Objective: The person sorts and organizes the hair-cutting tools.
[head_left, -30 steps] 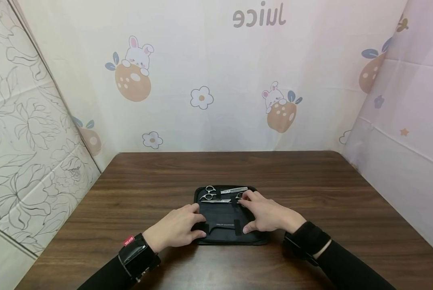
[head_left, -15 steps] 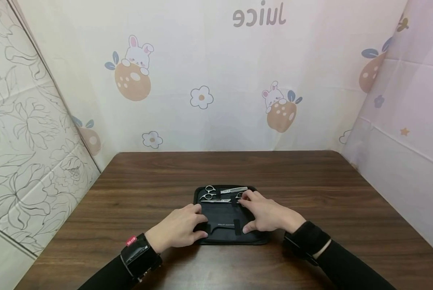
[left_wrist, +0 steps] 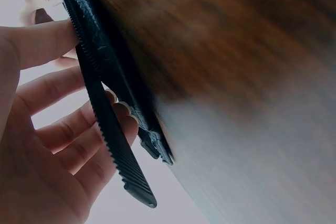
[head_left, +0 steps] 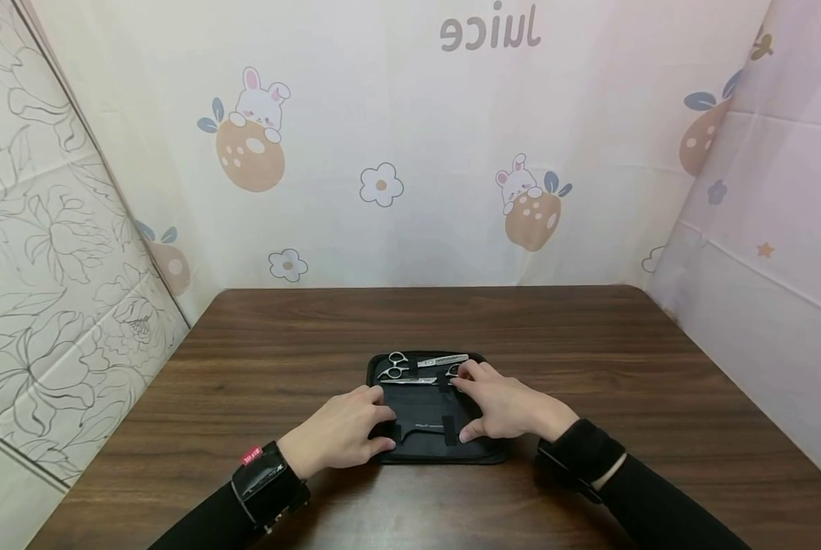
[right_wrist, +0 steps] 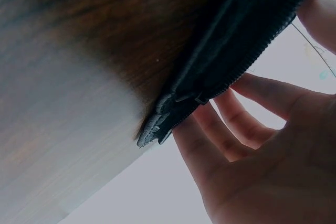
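Note:
On the table lies an unfolded black zip case (head_left: 420,401), with two pairs of silver scissors, the upper scissors (head_left: 441,360) and lower scissors (head_left: 410,381), strapped along its far half. A black comb (left_wrist: 113,127) sits across the near half, its right part under an elastic strap (head_left: 449,430). Its ridged end juts past the case's left side. My left hand (head_left: 341,428) pinches this comb at that side, thumb on top and fingertips against the case edge. With curled fingers my right hand (head_left: 516,405) grips the case's right side, partly covering the lower scissors' finger rings.
A brown wood-grain table (head_left: 300,336) extends around the case on all sides. Behind it hangs a pale curtain (head_left: 396,244) printed with rabbits and flowers. More patterned cloth closes off the left and right.
My left hand has shifted slightly to the right, and the comb has slid a little right under the strap with it. The right hand and the case stay practically still.

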Motion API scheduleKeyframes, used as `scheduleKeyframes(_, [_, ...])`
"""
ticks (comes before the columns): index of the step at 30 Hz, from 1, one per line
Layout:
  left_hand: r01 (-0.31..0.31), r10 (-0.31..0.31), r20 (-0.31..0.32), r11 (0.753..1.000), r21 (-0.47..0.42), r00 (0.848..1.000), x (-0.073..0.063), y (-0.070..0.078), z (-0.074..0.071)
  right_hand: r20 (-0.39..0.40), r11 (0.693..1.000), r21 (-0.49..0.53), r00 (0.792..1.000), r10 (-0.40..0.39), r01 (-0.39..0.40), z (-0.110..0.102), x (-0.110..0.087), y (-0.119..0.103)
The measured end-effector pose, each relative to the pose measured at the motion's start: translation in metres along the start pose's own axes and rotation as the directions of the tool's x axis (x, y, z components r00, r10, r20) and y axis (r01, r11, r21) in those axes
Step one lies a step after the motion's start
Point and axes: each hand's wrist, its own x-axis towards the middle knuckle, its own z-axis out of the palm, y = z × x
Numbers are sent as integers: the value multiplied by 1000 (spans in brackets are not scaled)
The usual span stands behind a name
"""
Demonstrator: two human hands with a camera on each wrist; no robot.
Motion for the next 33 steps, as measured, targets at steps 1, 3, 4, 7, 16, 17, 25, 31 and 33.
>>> scheduleKeyframes(1, [-2, 2, -2, 1000, 1, 1000, 0, 0, 0, 0, 1000, 0, 1000, -2, 2, 0, 0, 0])
scheduleKeyframes(3, [-6, 6, -4, 1000, 5, 1000, 0, 0, 0, 0, 1000, -1, 1000, -3, 3, 0, 0, 0])
scheduleKeyframes(4, [-7, 7, -4, 1000, 6, 1000, 1, 0, 0, 0, 1000, -1, 1000, -3, 3, 0, 0, 0])
scheduleKeyframes(7, [-8, 8, -2, 1000, 10, 1000, 1, 1, 1, -4, 1000, -6, 1000, -1, 1, 0, 0, 0])
scheduleKeyframes(16, [-8, 7, 3, 1000, 18, 1000, 2, 2, 2, -17, 1000, -23, 1000, -8, 7, 3, 1, 1])
scheduleKeyframes(17, [-7, 7, 5, 1000, 18, 1000, 2, 2, 2, -17, 1000, -23, 1000, -9, 8, 3, 1, 1])
scheduleKeyframes(25, [-6, 6, 4, 1000, 23, 1000, 4, 3, 1, -18, 1000, -22, 1000, -13, 13, 2, 0, 0])
scheduleKeyframes(31, [-10, 10, 9, 999, 31, 1000, 5, 4, 1, -19, 1000, -19, 1000, -20, 19, 2, 0, 0])
scheduleKeyframes(33, [-15, 15, 8, 999, 34, 1000, 5, 4, 2, -17, 1000, -19, 1000, -22, 21, 2, -1, 0])
